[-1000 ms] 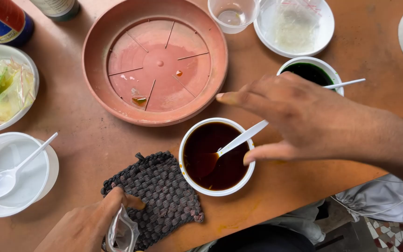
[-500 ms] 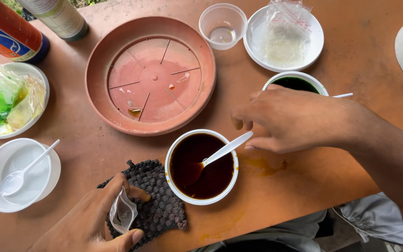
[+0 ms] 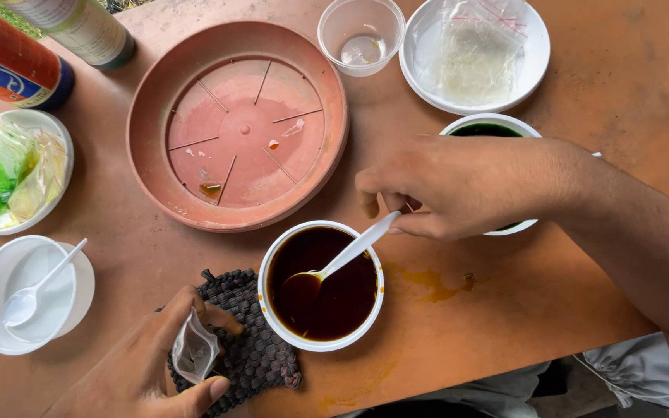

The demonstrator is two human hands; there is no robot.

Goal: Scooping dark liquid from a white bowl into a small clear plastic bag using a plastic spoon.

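Brown liquid (image 3: 334,294) in white bowl (image 3: 272,259)

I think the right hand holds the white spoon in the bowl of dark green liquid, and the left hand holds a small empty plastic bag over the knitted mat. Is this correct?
Not quite. In the head view the right hand holds the white spoon in the bowl of dark brown liquid; the green bowl sits behind that hand. The rest is correct: the left hand holds the small plastic bag over the knitted mat.

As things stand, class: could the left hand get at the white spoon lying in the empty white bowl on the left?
Probably yes. The left hand is close to the white spoon, with only bare table between them. But its fingers pinch a small clear sachet, which would hamper a grasp.
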